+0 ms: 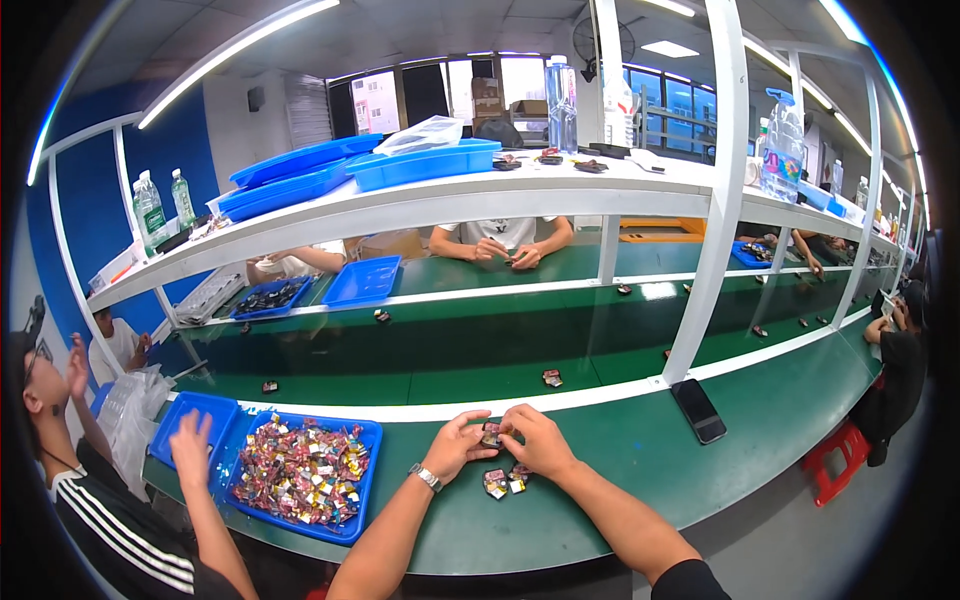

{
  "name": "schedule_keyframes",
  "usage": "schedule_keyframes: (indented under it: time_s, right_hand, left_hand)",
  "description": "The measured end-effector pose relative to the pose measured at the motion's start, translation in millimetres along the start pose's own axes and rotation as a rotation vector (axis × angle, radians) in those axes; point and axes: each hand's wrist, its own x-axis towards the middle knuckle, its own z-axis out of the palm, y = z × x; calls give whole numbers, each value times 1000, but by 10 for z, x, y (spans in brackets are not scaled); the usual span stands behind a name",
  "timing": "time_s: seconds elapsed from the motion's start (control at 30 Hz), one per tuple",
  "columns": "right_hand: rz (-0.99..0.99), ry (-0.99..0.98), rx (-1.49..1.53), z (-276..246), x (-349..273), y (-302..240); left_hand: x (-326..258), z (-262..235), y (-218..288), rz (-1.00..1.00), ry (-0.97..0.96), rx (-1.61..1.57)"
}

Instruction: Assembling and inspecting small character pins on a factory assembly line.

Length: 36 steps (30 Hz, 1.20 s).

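Note:
My left hand [456, 447], with a silver watch [427, 477] at its wrist, pinches one side of a small dark part with a reddish face [491, 437]. My right hand [537, 441] grips the same part from the other side, and the fingers partly hide it. Just below them on the green bench lie a few similar small dark parts [496, 485] with red, white and yellow patches. Their exact kind is too small to make out.
Left of my forearm stands a blue tray [371, 480] heaped with small red, yellow and white pieces. A co-worker's hand [190, 440] is over another blue tray [226, 412]. A phone [698, 410] lies right, by a white post [700, 280]. Beyond the rail, a green conveyor belt [470, 345] carries scattered parts.

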Motion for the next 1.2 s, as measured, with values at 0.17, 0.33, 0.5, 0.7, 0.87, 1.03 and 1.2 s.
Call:
schedule_keyframes:
  time_s: [0.17, 0.33, 0.5, 0.7, 0.87, 1.03, 1.2]
  right_hand:
    - [-54, 4, -24, 18, -16, 64]
    - [4, -20, -72, 12, -27, 107]
    - [41, -92, -76, -22, -37, 53]
    - [-8, -87, -106, -7, -26, 75]
    - [7, -45, -118, 14, -29, 103]
    - [4, -82, -121, 46, -41, 151]
    - [-45, -131, -52, -34, -33, 77]
  left_hand:
    - [25, -20, -53, -4, -33, -1]
    - [36, -1, -47, 7, -43, -45]
    - [39, -35, -89, -5, -71, -34]
    - [44, -20, -85, -25, -69, 6]
    - [42, -5, -65, -3, -105, 30]
    - [46, -35, -108, -19, -99, 70]
    - [50, -54, -115, -46, -95, 36]
